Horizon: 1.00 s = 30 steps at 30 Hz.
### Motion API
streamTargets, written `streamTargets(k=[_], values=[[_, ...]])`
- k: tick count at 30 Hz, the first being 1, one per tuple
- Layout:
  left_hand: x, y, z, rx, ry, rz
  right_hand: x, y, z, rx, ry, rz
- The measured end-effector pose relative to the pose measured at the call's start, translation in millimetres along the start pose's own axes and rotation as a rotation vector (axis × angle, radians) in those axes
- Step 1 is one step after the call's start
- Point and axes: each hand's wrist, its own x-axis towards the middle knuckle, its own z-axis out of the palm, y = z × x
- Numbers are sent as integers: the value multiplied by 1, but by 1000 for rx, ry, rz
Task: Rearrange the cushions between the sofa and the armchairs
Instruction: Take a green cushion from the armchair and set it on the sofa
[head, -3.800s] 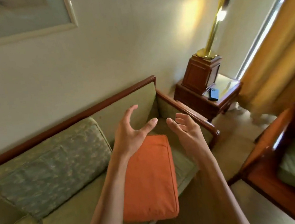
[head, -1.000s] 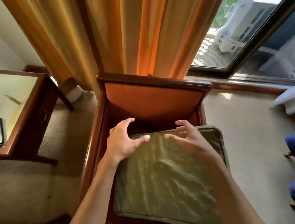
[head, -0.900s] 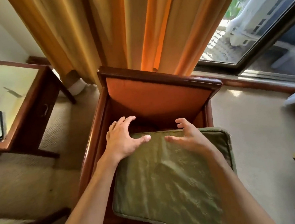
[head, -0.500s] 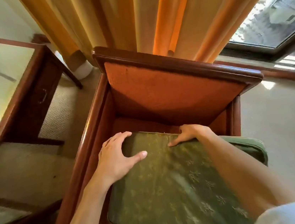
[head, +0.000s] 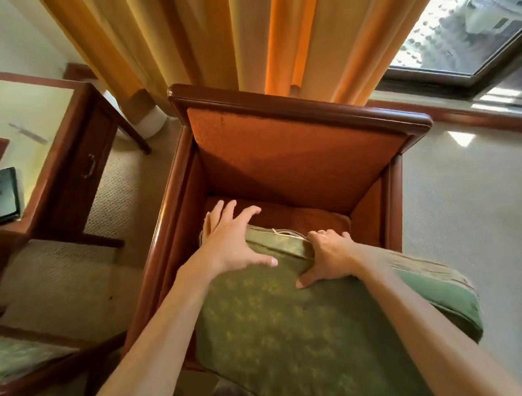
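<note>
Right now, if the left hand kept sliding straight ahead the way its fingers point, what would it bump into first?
Probably the armchair's orange backrest. The left hand lies over the green cushion's far edge, fingers pointing past it across the orange seat toward that panel. Depth is hard to judge from this angle.

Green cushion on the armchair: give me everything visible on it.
The green cushion is olive fabric with a faint leaf pattern and piped edges, loose threads at its far edge. It lies tilted on the armchair, overhanging the seat front. The left hand rests spread on its far left corner; the right hand grips the far edge.
</note>
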Motion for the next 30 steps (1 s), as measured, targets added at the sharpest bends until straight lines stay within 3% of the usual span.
streamTargets(k=[3,6,9,14,21,30], values=[[-3,17,-4,345,-244,144,-65,-20,1,-46,166,-146],[-18,34,-2,474,-391,327,-123,-36,12,-61,275,-225],[-40,42,6,560,-293,453,-157,-38,30,-4,278,-146],[-74,36,31,538,-129,593,-199,-17,64,116,33,93],[-115,51,40,594,-54,725,-240,-8,98,221,113,-13],[-183,55,-20,626,71,608,-283,-31,49,113,274,-221]])
